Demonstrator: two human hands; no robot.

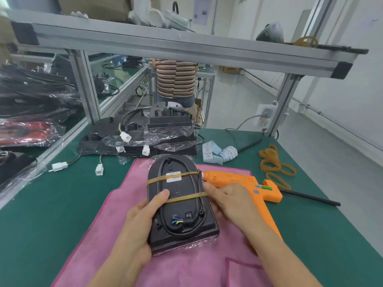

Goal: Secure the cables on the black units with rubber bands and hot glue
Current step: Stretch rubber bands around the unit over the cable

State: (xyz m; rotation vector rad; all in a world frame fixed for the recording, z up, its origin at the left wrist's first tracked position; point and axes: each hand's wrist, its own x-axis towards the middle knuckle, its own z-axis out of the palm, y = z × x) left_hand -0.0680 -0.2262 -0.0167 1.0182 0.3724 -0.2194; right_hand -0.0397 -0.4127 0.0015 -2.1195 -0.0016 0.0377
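Observation:
A black unit [180, 206] lies on a pink cloth [186, 266], its black cable [160, 204] looped on its back. Two tan rubber bands cross it: an upper rubber band [159, 179] and a lower rubber band [186, 197]. My left hand [143, 216] grips the unit's left edge, thumb on top by the lower band. My right hand [226, 199] holds the right edge, thumb at the lower band's end. An orange hot glue gun [244, 183] lies just right of the unit, nozzle touching its upper right edge.
A stack of black units in plastic [143, 139] with white connectors [125, 136] sits behind the cloth. Loose rubber bands [273, 164], a label strip [219, 154] and a black glue stick [310, 197] lie at the right on the green mat [62, 193]. A person stands beyond.

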